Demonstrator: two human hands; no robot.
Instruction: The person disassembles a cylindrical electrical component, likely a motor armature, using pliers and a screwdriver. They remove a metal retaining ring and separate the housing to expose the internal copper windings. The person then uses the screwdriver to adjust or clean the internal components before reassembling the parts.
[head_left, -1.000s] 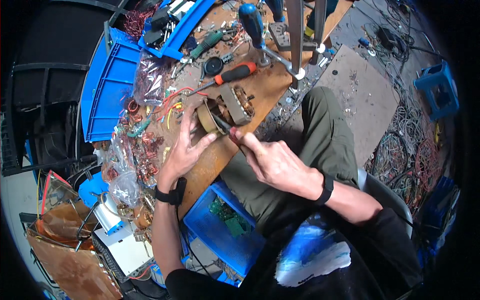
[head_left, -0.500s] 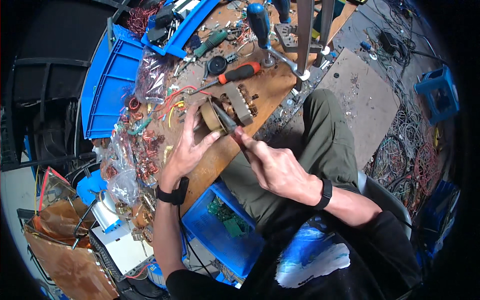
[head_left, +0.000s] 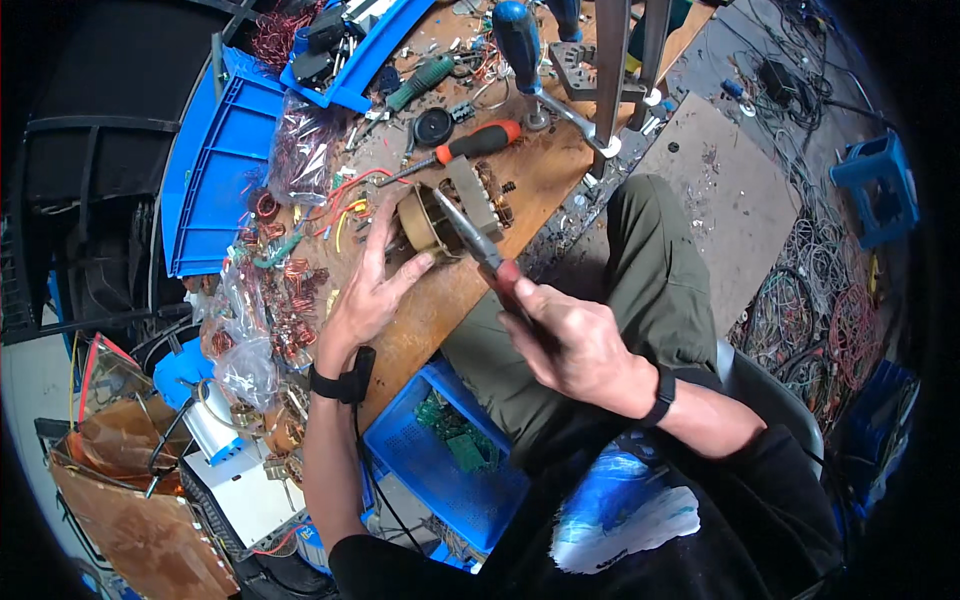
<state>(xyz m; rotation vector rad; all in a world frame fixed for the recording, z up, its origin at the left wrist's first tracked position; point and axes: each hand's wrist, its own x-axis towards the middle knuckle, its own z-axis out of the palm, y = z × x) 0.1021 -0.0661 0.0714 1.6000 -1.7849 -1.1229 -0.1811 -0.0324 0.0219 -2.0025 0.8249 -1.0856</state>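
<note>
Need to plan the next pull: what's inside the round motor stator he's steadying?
The pliers' tips reach into the motor stator, which the left hand steadies on the wooden bench. Copper windings show beside it; its bore interior is hidden by its wall.

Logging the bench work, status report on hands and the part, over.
Left hand steadies the motor stator on the wooden bench. Right hand grips red-handled pliers, tips at the stator. Orange-handled screwdriver lies just behind.
</note>
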